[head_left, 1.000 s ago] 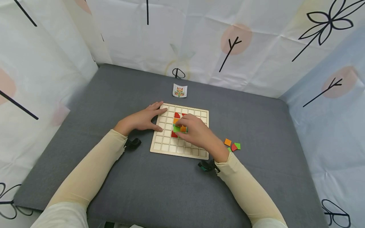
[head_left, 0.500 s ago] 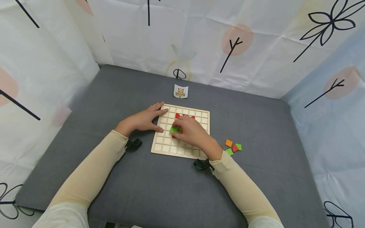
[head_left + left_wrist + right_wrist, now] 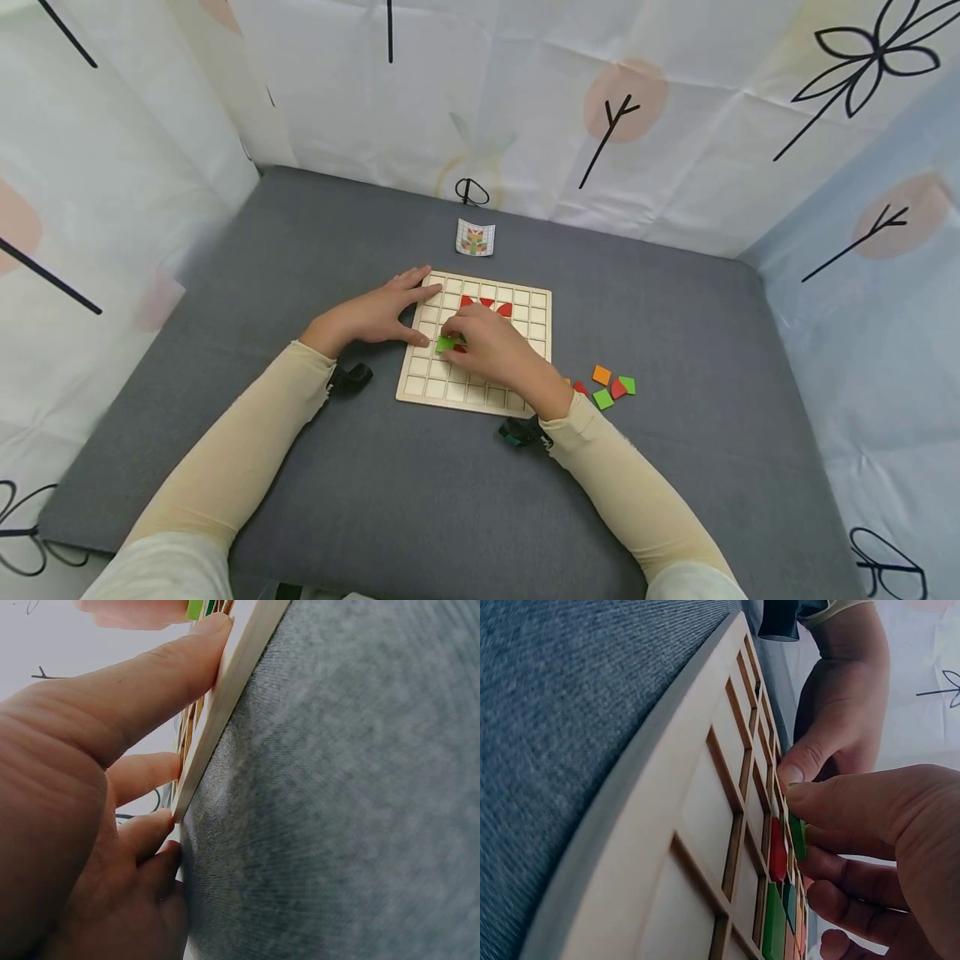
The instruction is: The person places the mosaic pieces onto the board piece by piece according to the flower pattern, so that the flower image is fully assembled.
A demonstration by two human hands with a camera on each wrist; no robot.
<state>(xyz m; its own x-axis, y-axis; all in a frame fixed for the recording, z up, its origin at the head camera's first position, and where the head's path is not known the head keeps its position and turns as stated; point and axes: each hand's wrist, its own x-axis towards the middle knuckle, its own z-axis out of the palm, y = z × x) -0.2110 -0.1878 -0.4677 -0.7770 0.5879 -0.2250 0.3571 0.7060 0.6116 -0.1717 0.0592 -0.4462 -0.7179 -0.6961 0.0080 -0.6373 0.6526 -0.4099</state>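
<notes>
A square wooden grid board [image 3: 427,388] lies on the grey surface. My left hand [image 3: 372,314] rests along its left side, thumb and fingers spread and touching the rim. My right hand [image 3: 495,348] pinches a green tile [image 3: 446,344] over the left-middle cells; in the right wrist view the green tile [image 3: 798,835] stands tilted between thumb and fingers. Red tiles [image 3: 505,310] lie in an upper row of the grid. Close to the pinched tile, the right wrist view has a red tile [image 3: 778,851] and another green tile [image 3: 773,922] in cells. My right hand covers other tiles.
A small pattern card [image 3: 476,238] lies beyond the board. Right of the board are several loose tiles, among them an orange square [image 3: 602,375], a green square [image 3: 603,399] and a red piece [image 3: 618,388]. Patterned white cloth [image 3: 525,125] hangs behind and at both sides.
My right hand has moved left across the board with the green tile, uncovering red tiles in the upper row and more loose tiles at the right. My left hand has stayed put.
</notes>
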